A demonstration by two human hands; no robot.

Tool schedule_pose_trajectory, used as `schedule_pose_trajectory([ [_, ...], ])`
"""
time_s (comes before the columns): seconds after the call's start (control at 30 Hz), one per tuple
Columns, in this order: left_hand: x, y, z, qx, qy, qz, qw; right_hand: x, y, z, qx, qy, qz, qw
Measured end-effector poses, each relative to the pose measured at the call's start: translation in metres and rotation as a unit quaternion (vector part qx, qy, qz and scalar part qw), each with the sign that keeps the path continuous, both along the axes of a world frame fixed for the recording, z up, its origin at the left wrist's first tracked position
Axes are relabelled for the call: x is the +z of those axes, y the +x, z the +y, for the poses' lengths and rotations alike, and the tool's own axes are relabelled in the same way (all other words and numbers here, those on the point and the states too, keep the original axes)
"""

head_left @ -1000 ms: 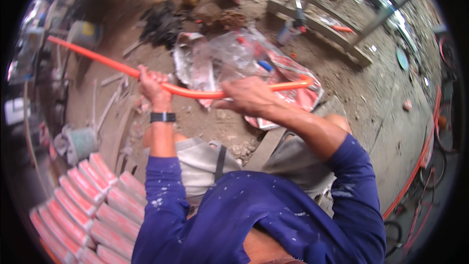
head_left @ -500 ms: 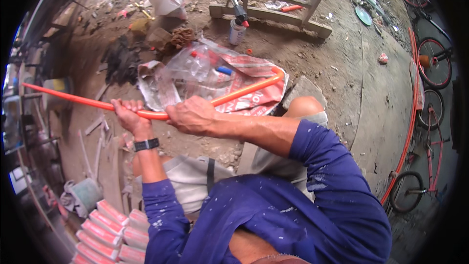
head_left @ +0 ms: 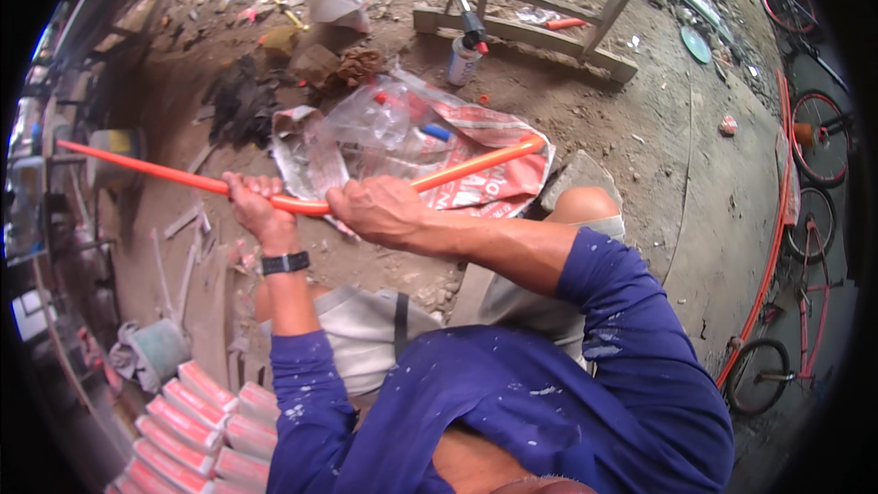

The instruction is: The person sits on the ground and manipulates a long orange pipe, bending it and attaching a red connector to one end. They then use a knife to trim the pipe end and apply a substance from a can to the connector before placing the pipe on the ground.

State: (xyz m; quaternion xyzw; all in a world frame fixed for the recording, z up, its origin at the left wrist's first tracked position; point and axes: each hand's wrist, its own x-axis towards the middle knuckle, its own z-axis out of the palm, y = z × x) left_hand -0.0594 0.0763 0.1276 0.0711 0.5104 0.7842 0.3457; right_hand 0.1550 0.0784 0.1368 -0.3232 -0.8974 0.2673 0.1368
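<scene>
Both of my hands grip a long orange plastic pipe [head_left: 457, 168] held across my front, over my knees. My left hand [head_left: 256, 208], with a black watch on the wrist, is closed around the pipe left of its sagging middle. Close beside it, my right hand [head_left: 377, 210] wraps the pipe too. The pipe bends downward between my hands, and its ends rise toward the far left and toward the right. Its right end stops above a red and white sack [head_left: 494, 187] on the dirt floor.
A clear plastic bag [head_left: 380, 123] with small parts lies on the sack. A spray can [head_left: 464, 53] stands by a wooden beam [head_left: 540, 35]. Stacked red-and-white packs [head_left: 197, 421] sit at lower left, near a grey bucket [head_left: 157, 348]. Bicycles [head_left: 805, 210] and another orange pipe [head_left: 766, 265] line the right.
The view has shifted, so pipe and hands sit lower in the picture. The pipe's bend between my hands has deepened slightly. Both hands keep their grip.
</scene>
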Motion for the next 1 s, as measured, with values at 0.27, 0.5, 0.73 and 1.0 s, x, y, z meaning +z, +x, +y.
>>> schedule_pose_trajectory([
  [0.27, -0.008, -0.03, 0.008, -0.004, -0.042, 0.017, 0.999, -0.009, 0.029, 0.025, 0.072, 0.083, 0.083, 0.991],
  [0.5, 0.008, -0.091, -0.002, 0.056, -0.04, -0.012, 0.998, 0.001, 0.145, 0.103, -0.035, -0.047, -0.031, 0.998],
  [0.73, 0.014, -0.076, 0.012, 0.009, 0.015, -0.051, 0.999, -0.046, 0.166, 0.12, -0.249, -0.151, 0.252, 0.923],
  [1.0, 0.022, -0.071, 0.007, -0.01, 0.05, 0.0, 0.999, -0.05, 0.147, 0.119, -0.339, -0.179, 0.254, 0.888],
])
